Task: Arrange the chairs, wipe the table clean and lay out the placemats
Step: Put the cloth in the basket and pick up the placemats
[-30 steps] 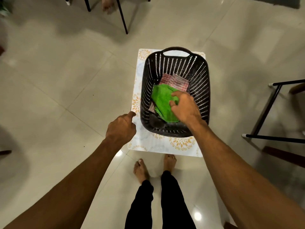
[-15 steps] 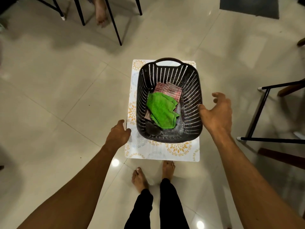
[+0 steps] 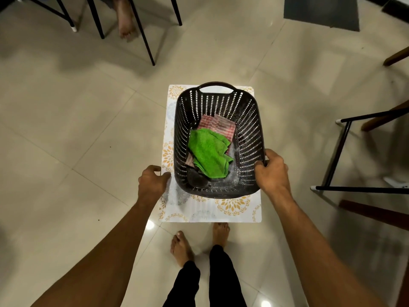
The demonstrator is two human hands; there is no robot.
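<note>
A black slotted plastic basket sits on a white placemat with orange floral print, held above the tiled floor. Inside the basket lie a green cloth and a red checked cloth behind it. My left hand grips the placemat's left edge, thumb on top. My right hand grips the basket's right rim near its front corner, thumb inside the rim.
Black metal chair legs stand at the top left with another person's bare foot among them. A black chair frame and wooden legs are at the right. A dark mat lies at the top right. My own feet are below the placemat.
My right hand came out of the basket, leaving the green cloth there, swung to the right side and took hold of the basket's rim. My left hand stayed at the placemat's left edge.
</note>
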